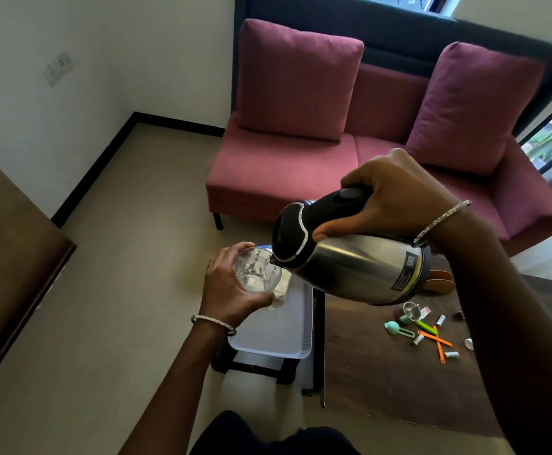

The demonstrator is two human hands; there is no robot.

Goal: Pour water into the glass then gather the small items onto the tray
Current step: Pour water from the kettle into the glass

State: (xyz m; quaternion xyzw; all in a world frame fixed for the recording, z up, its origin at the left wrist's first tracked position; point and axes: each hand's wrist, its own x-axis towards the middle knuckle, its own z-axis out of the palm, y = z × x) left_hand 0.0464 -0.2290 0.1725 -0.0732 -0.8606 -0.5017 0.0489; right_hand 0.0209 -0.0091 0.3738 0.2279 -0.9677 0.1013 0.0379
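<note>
My right hand [396, 192] grips the black handle of a steel kettle [360, 267], tipped left with its spout at the rim of a clear glass [256, 269]. My left hand [227, 287] holds that glass from the left side, above the white tray [278, 326]. A little water shows in the glass bottom. Small items lie on the dark wooden table [383, 379] to the right: a metal funnel [411, 311], a teal scoop [396, 327], orange clips [435, 339], a green clip [425, 325] and several batteries [440, 320].
The tray rests on a low black stand left of the table. A maroon sofa [333, 152] with two cushions stands behind. A brown wooden surface [5, 257] lies at the far left. Beige floor runs between them. A brown object [440, 282] sits behind the kettle.
</note>
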